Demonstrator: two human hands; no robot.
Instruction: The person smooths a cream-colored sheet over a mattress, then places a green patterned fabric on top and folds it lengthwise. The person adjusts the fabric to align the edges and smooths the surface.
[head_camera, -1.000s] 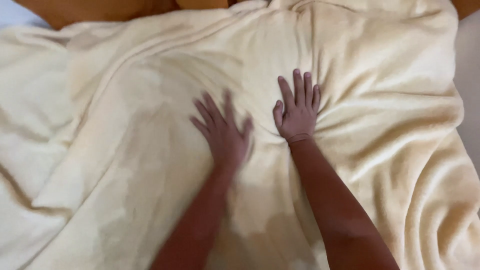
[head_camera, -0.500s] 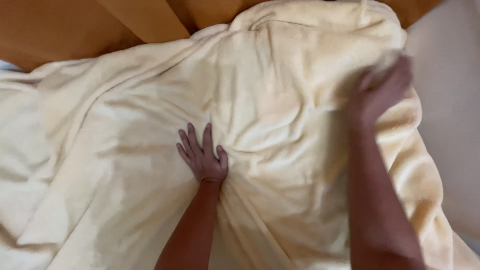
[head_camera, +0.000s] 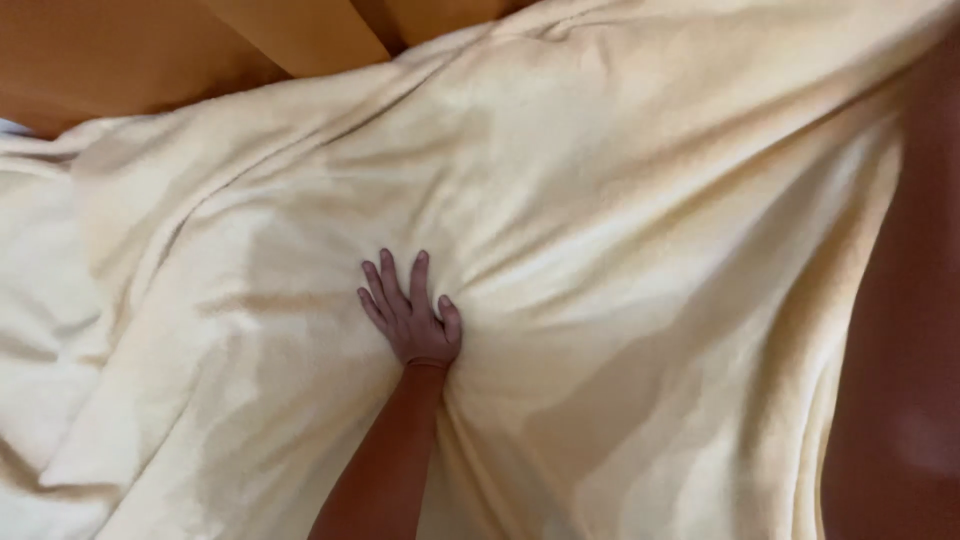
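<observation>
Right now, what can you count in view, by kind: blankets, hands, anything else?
Pale yellow blanket: 1
Hand pressed flat on the blanket, the left hand: 1
Forearm close to the camera at the right edge, the right arm, hand out of view: 1
Orange-brown surface beyond the blanket: 1
Total: 4

No pkgs, labels, signs or screens visible.

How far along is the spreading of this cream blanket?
Done: the blanket covers most of the view. In hand: the left hand presses flat on its middle; the right forearm reaches out of frame. Left: folds radiate from the palm and bunch at the left edge.
</observation>
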